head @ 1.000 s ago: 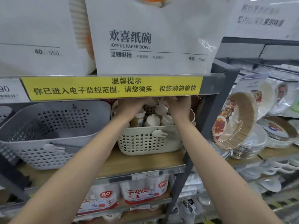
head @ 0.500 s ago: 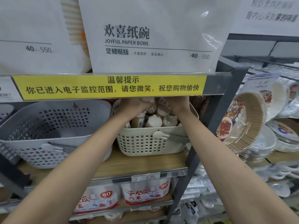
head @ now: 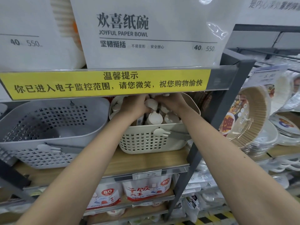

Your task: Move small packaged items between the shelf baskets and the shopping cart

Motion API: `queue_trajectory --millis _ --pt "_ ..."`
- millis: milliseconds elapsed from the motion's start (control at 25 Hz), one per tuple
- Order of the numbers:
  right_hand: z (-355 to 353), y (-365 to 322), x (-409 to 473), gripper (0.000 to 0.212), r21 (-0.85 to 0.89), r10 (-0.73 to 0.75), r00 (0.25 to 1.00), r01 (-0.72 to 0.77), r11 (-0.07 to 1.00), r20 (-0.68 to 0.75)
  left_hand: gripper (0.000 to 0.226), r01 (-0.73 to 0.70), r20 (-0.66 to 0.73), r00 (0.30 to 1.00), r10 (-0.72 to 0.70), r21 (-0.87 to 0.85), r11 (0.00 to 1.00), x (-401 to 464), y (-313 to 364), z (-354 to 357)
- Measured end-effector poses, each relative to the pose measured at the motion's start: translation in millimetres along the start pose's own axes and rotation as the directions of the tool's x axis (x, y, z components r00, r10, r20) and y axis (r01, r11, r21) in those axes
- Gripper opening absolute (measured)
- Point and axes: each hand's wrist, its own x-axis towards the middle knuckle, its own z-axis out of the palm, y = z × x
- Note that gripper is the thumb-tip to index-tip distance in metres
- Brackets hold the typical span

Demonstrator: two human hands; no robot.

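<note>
Shop shelving fills the view from the head camera, grey metal uprights with pale wooden boards. On the middle board (head: 146,161) stands a cream basket (head: 146,140) with small cut-out holes, and it is packed with small white packaged items (head: 154,118), round-topped and standing on end. At nine o'clock from it, just beside, sits a bigger grey basket (head: 48,127) of the same pattern; I can make out nothing inside it. Each basket has a white plastic clip on its front rim.

Both bare arms reach up into the cream basket. Left hand (head: 134,105) is curled round one of the white packets near the top of the pile. Right hand (head: 170,103) is at three o'clock from the left one, its fingers bent down among the packets and closed on one or more of them; which exactly I cannot tell, as the shelf edge hides the fingertips. The two hands are almost touching.

Straight above the hands, at twelve o'clock, runs a yellow notice strip (head: 107,83) along the shelf edge, and over it stands a white pack marked JOYFUL PAPER BOWL (head: 154,33). Off at three o'clock lean stacks of paper plates (head: 253,116) in clear wrap. Below, at six o'clock, are packs with red 80 labels (head: 146,189). No cart shows
</note>
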Motion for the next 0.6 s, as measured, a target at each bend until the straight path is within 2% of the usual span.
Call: queue_trajectory --millis 120,320,480,600 --pt "-0.8 -3.6 -3.2 0.031 -0.063 -0.006 1.0 0.007 0.998 0.028 0.039 0.005 0.073 0.997 -0.001 -0.055 0.998 0.6 -5.7 -3.8" --pt "-1.5 -6.7 -9.7 0.023 -0.226 -0.112 0.98 0.149 0.963 0.167 0.049 0.052 0.093 0.995 -0.037 -0.166 0.985 -4.5 -9.3 -7.0" --pt "-0.2 -5.2 -6.8 0.02 -0.202 -0.071 0.995 0.084 0.976 0.073 0.044 0.045 0.113 0.993 -0.022 -0.206 0.977 -6.0 -8.2 -12.0" --pt "-1.8 -0.7 -2.4 0.019 -0.241 -0.045 0.999 0.041 0.97 -0.009 0.041 0.058 0.074 0.996 -0.044 -0.203 0.977 -6.6 -11.1 -12.9"
